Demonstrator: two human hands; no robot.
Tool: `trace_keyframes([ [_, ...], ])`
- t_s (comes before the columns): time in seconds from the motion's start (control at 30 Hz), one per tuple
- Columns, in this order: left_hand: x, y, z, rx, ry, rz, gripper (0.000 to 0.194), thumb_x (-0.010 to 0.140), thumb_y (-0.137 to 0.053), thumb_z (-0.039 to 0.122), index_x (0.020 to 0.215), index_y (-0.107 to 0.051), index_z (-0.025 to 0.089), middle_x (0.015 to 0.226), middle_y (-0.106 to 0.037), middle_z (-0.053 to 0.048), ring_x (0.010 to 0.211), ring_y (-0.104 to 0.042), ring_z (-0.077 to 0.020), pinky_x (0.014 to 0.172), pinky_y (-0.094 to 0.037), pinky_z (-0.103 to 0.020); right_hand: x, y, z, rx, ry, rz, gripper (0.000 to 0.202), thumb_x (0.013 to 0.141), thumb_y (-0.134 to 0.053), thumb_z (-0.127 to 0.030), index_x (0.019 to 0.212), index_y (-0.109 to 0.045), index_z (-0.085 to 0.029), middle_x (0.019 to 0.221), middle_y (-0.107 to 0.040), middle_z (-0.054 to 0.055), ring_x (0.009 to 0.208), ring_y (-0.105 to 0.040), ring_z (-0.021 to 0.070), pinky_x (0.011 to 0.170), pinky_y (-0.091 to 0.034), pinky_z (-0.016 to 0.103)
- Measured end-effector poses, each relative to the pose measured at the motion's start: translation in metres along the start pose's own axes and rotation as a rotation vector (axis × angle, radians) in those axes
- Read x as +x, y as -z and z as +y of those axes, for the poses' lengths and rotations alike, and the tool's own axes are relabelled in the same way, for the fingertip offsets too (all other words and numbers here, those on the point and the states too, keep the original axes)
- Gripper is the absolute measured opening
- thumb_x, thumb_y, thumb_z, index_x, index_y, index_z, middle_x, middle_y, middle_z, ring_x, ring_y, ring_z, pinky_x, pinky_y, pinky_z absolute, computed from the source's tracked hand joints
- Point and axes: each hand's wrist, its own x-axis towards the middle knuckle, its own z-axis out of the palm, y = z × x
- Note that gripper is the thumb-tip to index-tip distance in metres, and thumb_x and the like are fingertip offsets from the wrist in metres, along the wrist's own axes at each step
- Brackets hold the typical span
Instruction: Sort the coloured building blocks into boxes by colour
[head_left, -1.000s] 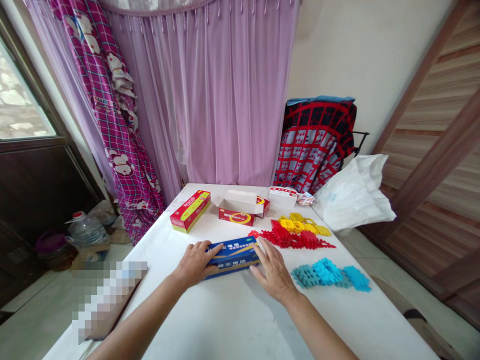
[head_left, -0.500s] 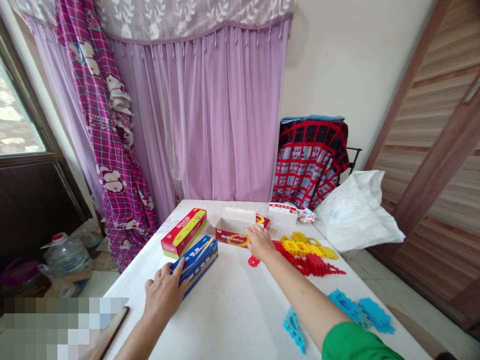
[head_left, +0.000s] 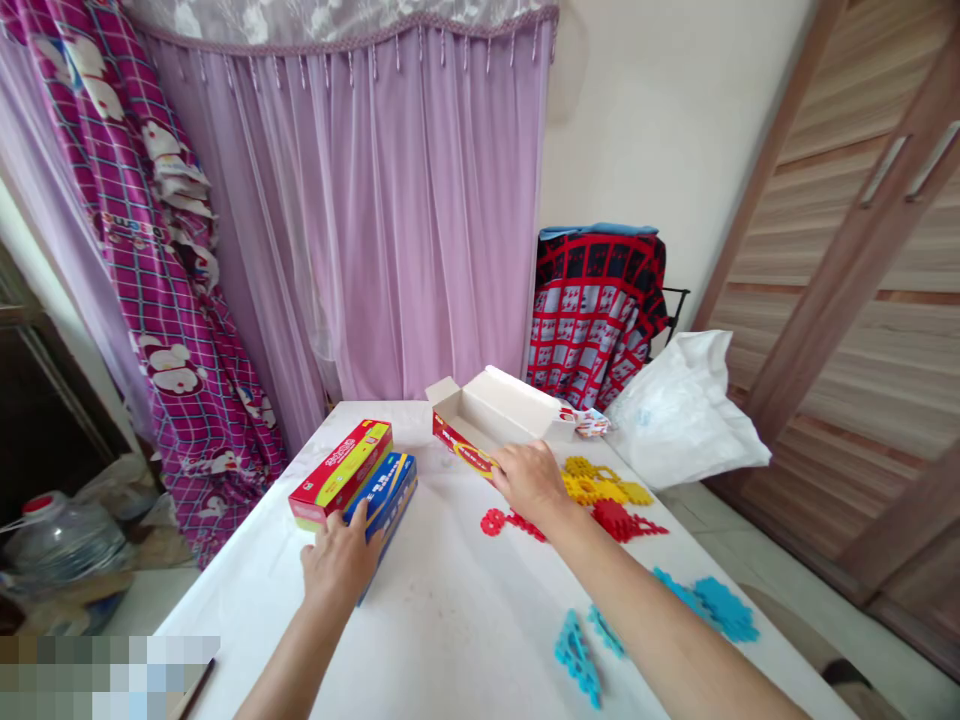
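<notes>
My left hand [head_left: 341, 558] lies over the near end of a closed blue carton [head_left: 391, 486], its fingers curled across the top and side. Flush along that carton's left stands a closed red and yellow carton [head_left: 343, 466]. Farther back, my right hand [head_left: 531, 484] grips the near right end of an open red carton [head_left: 457, 448], which is tilted, with its white lid flap raised. The part of it I can see inside is bare. Close to my right wrist lie red plastic gear-shaped pieces [head_left: 619, 521] and yellow ones [head_left: 600, 488].
Blue plastic pieces [head_left: 726, 606] lie at the table's right edge, with more blue pieces [head_left: 576, 655] nearer me. A white sack [head_left: 679, 415] leans at the back right corner. Behind the white table [head_left: 442, 640] hangs a purple curtain [head_left: 435, 230].
The open red carton has been lifted and turned at its place, its flap now higher. The blue carton has moved left against the red and yellow one. My view has swung right.
</notes>
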Motion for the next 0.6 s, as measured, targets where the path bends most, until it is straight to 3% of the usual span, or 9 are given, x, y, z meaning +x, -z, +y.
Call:
trace_keyframes([
  [0.17,0.029,-0.003,0.023,-0.081,0.008,0.032,0.052,0.085,-0.047,0.04,0.131,-0.052,0.014,0.127,-0.052,-0.025,0.117,-0.052,-0.0416,0.087,-0.044,-0.058,-0.081,0.004,-0.016,0.13,0.179,0.022,0.018,0.091,-0.049,-0.018,0.083,-0.065,-0.022,0.08,-0.067,0.003,0.08,-0.059,0.0171,0.086,-0.034,0.035],
  [0.3,0.024,0.002,0.002,-0.192,-0.124,0.067,0.044,0.086,-0.047,0.035,0.125,-0.057,0.018,0.137,-0.052,-0.017,0.126,-0.05,-0.0309,0.099,-0.044,-0.045,-0.124,-0.005,-0.013,0.238,0.293,0.041,0.021,0.092,-0.049,-0.017,0.08,-0.064,-0.023,0.078,-0.065,0.001,0.084,-0.058,0.0162,0.103,-0.03,0.041],
  [0.4,-0.008,0.014,-0.025,-0.28,-0.143,0.122,0.042,0.092,-0.034,0.036,0.121,-0.058,0.018,0.124,-0.062,-0.012,0.111,-0.061,-0.0223,0.09,-0.052,-0.034,-0.14,-0.015,-0.002,0.344,0.372,0.046,0.02,0.09,-0.05,-0.014,0.084,-0.066,-0.024,0.09,-0.068,0.001,0.103,-0.057,0.0174,0.107,-0.033,0.042],
  [0.5,-0.056,0.023,-0.041,-0.353,-0.174,0.167,0.045,0.093,-0.03,0.045,0.117,-0.059,0.021,0.115,-0.066,-0.008,0.098,-0.066,-0.0194,0.078,-0.056,-0.029,-0.147,-0.03,0.007,0.375,0.442,0.038,0.02,0.088,-0.052,-0.014,0.087,-0.069,-0.023,0.119,-0.064,0.006,0.127,-0.045,0.0208,0.104,-0.041,0.04],
  [0.6,-0.098,0.02,-0.039,-0.395,-0.561,0.2,0.039,0.092,-0.04,0.051,0.114,-0.063,0.028,0.127,-0.062,-0.006,0.116,-0.059,-0.0233,0.095,-0.051,-0.037,-0.145,-0.043,0.01,0.322,0.409,0.03,0.02,0.087,-0.054,-0.015,0.084,-0.072,-0.023,0.132,-0.058,0.009,0.133,-0.04,0.0244,0.103,-0.043,0.041],
])
